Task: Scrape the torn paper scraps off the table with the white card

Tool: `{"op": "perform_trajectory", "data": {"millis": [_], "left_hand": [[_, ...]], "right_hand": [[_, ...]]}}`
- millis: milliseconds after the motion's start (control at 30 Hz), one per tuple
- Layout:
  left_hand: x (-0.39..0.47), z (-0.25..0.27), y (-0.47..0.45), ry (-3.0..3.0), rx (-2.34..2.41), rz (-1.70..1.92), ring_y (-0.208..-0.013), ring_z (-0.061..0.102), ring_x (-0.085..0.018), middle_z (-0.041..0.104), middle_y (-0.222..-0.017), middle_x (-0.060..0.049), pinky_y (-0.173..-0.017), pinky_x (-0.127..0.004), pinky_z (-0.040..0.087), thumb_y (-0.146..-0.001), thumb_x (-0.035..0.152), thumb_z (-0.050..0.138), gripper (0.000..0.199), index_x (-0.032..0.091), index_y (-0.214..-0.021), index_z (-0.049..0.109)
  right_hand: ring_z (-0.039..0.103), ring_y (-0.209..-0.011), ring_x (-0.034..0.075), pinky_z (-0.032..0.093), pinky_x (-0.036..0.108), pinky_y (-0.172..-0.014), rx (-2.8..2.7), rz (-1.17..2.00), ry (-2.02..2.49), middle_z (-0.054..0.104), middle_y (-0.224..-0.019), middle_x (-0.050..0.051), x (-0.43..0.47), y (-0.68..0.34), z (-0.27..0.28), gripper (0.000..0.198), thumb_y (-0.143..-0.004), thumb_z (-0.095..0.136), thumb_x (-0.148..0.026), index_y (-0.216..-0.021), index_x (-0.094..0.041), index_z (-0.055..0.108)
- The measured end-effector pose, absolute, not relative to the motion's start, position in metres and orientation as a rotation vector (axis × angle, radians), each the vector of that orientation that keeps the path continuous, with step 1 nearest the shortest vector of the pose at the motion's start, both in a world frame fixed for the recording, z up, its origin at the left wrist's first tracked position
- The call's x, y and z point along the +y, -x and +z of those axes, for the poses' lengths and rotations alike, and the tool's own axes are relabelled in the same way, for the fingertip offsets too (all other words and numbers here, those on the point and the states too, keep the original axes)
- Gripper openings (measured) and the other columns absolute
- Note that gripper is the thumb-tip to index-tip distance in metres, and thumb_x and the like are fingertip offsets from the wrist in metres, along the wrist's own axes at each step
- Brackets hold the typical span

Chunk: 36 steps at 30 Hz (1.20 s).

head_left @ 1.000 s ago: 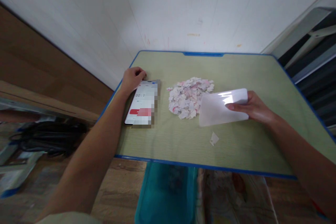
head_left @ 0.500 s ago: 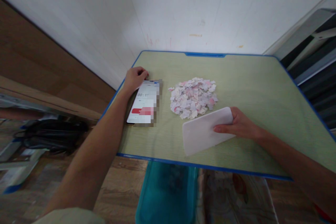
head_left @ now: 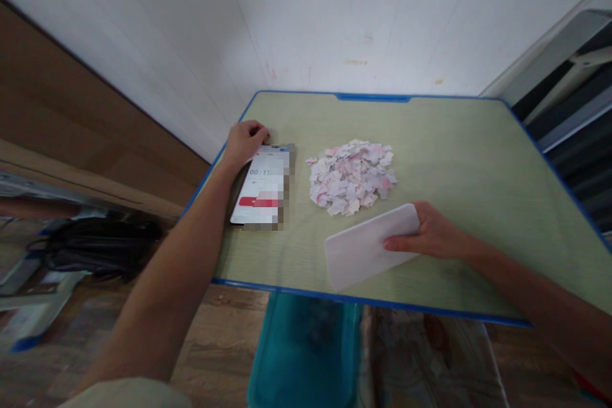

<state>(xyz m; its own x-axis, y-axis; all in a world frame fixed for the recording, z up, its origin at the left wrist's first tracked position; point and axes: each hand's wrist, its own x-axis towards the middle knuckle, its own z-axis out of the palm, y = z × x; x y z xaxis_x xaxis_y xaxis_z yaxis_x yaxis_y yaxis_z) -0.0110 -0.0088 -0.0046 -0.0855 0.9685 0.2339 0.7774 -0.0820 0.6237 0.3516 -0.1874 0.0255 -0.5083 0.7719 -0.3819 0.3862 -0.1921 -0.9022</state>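
My right hand (head_left: 433,233) grips a white flat rectangular sheet (head_left: 366,248) with rounded corners, thumb on its near face and fingers behind. The sheet is tilted, close to the table's front edge. Just beyond it lies a heap of torn paper scraps (head_left: 352,178), white with some pink bits; a gap separates the two. My left hand (head_left: 246,140) rests by the far end of a phone (head_left: 261,185), its fingers curled in; whether they hold anything is hidden. A timer and a red button show on the phone's screen, partly blurred out.
The pale table (head_left: 454,159) has a blue rim and stands against a white wall (head_left: 306,32). Below its front edge is a teal plastic bin (head_left: 301,357), beside a patterned cloth or bag (head_left: 430,357). A black bag (head_left: 95,245) lies at the left.
My right hand has drawn the white sheet slightly toward me and to the left, away from the scraps. My left hand and the heap look unchanged.
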Motion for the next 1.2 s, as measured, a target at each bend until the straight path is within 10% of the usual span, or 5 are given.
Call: {"op": "perform_trajectory", "data": {"millis": [1200], "left_hand": [[-0.013, 0.001, 0.009, -1.857, 1.953, 0.877, -0.060, 0.049, -0.017, 0.056, -0.062, -0.003, -0.056, -0.028, 0.034, -0.075, 0.026, 0.054, 0.010, 0.020, -0.069, 0.059]], "right_hand": [[0.057, -0.046, 0.011, 0.045, 0.019, -0.041, -1.892, 1.837, 1.384, 0.066, -0.054, -0.002, -0.153, -0.425, 0.038, 0.017, -0.052, 0.088, -0.025, -0.057, -0.019, 0.073]]}}
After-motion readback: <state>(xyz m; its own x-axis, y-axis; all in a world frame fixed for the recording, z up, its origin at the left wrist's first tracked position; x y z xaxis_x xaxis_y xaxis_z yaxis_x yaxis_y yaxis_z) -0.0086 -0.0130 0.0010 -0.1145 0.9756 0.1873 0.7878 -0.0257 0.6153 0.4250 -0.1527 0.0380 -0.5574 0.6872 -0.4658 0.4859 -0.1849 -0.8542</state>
